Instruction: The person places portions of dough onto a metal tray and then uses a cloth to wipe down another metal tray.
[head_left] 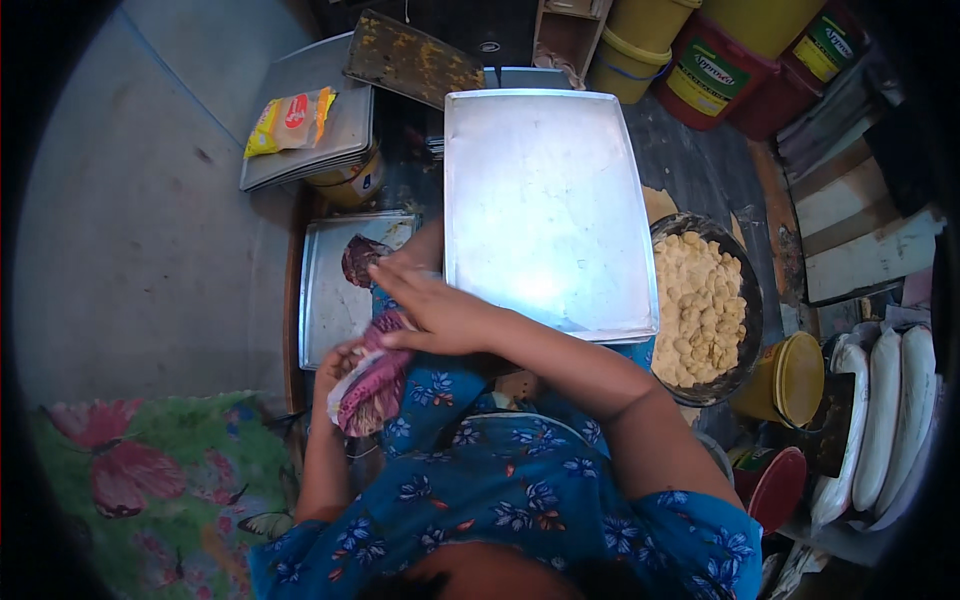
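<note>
My left hand (345, 362) grips a bunched pink and purple patterned cloth (372, 385), its fingers closed round the upper left side. Across my body reaches my right hand (435, 312), its fingers stretched out and its thumb at the upper edge of the cloth. Just beyond those fingertips is a dark reddish crumpled cloth (364, 262), over a metal tray (335, 285); whether the fingers touch it I cannot tell. A large bare metal baking tray (548, 200) lies in front of me, over my lap.
At my right is a round dark basin (755, 315) of pale dough pieces (700, 310). Stacked trays (350, 110) with a yellow packet (290, 122) stand far left, beside a stained tray (415, 60). Yellow buckets (625, 65), a red bucket (705, 80) and long white packages (880, 420) line the right side.
</note>
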